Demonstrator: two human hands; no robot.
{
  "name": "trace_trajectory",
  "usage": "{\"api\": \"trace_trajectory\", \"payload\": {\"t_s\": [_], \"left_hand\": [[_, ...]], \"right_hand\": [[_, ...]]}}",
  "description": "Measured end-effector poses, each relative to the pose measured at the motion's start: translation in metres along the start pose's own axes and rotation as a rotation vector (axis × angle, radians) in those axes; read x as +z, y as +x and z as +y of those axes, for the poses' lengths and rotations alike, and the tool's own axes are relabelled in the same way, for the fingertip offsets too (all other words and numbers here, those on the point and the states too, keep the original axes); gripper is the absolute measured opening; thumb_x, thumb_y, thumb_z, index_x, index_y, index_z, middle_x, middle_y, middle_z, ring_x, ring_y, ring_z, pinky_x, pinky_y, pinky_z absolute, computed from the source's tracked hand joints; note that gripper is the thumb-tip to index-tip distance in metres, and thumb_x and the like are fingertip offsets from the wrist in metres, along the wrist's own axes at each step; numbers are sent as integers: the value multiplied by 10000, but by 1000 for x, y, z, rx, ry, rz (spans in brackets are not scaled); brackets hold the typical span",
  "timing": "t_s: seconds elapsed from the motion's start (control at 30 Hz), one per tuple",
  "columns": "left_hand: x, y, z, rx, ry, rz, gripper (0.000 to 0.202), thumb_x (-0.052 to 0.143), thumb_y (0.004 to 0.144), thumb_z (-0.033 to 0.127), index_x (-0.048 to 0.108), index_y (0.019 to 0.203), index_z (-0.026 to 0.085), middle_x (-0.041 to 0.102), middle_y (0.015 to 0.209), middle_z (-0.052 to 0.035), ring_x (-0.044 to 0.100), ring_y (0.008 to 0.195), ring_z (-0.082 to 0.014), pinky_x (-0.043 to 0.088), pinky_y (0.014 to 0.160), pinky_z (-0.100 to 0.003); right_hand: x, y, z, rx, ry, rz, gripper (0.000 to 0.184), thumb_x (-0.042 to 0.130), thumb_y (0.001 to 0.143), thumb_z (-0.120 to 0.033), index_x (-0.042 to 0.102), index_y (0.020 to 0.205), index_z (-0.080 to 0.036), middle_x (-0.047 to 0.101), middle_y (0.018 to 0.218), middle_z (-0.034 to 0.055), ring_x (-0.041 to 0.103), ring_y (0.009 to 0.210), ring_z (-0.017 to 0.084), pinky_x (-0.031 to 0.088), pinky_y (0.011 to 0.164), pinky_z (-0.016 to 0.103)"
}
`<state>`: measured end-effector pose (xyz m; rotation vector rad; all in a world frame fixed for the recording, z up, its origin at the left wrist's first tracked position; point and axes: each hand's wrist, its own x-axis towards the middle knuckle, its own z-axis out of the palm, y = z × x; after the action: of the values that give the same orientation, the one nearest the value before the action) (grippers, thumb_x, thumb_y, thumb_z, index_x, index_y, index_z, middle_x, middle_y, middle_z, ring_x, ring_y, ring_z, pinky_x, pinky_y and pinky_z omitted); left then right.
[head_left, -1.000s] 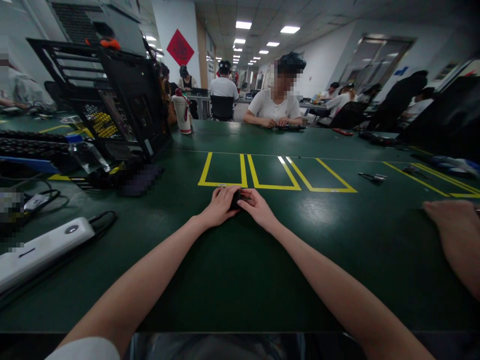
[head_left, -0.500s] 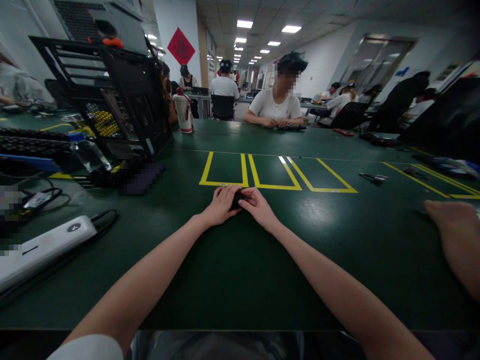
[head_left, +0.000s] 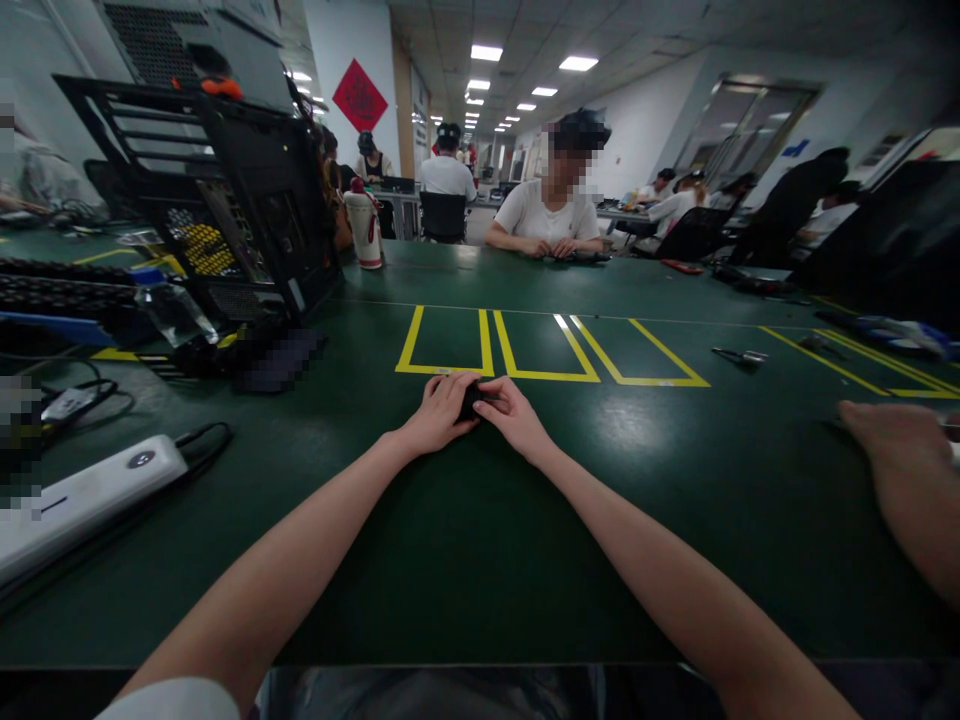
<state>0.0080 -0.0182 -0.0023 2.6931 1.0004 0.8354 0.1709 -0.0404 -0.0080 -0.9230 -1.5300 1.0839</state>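
So, going by the head view, which is the only one here: both bare forearms come up from the bottom corners and meet near the centre of the frame, like a wide upside-down V. The left arm, with a bit of white sleeve at lower left, slants up to a left hand (head_left: 441, 412) that's back-side up, wrist low by the table, fingers lying forward over a small, dark, rounded object (head_left: 471, 402). Thumb's tucked along the near side, so that hand has it wrapped pretty snugly. The right arm slants in from lower right, and the right hand (head_left: 517, 418) is turned inward, fingers bent, fingertips and thumb up against the object's right side. Whether those fingers are really pinching it or just touching, I honestly can't make out; the thing's mostly hidden.

The object sits mid-frame, low over the dark green tabletop (head_left: 480, 570), just below the row of yellow tape outlines (head_left: 551, 377).

Around that: a long white plastic bar with a round button (head_left: 97, 500) at lower left, a black metal open-frame computer case (head_left: 277, 215) at upper left, and a small silver-and-black tool (head_left: 741, 356) right of the tape. Someone else's hand (head_left: 896, 440) rests at the right edge, well apart from these two.
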Motion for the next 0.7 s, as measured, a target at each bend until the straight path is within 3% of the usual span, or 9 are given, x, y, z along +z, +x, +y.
{"api": "trace_trajectory", "payload": {"t_s": [0.13, 0.3, 0.5, 0.7], "left_hand": [[-1, 0, 1, -13, -9, -14, 582, 530, 744, 219, 218, 1236, 225, 390, 1245, -93, 355, 1179, -231, 221, 991, -442], [2, 0, -1, -19, -10, -1, 588, 542, 726, 194, 234, 1226, 224, 402, 1233, -87, 363, 1167, -228, 230, 985, -435], [2, 0, -1, -5, -8, 11, 581, 542, 734, 219, 233, 1226, 215, 400, 1235, -96, 363, 1166, -231, 231, 981, -435], [0, 0, 0, -6, -14, -6, 583, 541, 735, 220, 227, 1227, 223, 394, 1236, -91, 355, 1174, -232, 223, 989, -440]], "right_hand": [[-3, 2, 3, 51, -26, -26, 325, 577, 726, -283, 487, 1031, -216, 530, 1060, 44, 518, 1002, 174, 414, 911, 384], [-5, -1, 1, 20, 74, -122, 337, 623, 687, -241, 476, 990, -231, 512, 1052, 18, 520, 1009, 153, 394, 935, 361], [-2, 1, 1, -2, 10, -37, 204, 569, 735, -271, 490, 916, -220, 528, 954, 13, 532, 948, 149, 430, 871, 352], [-5, 4, 5, 47, -22, -52, 296, 561, 741, -269, 490, 1023, -216, 532, 1047, 38, 509, 1015, 163, 394, 927, 377]]}}
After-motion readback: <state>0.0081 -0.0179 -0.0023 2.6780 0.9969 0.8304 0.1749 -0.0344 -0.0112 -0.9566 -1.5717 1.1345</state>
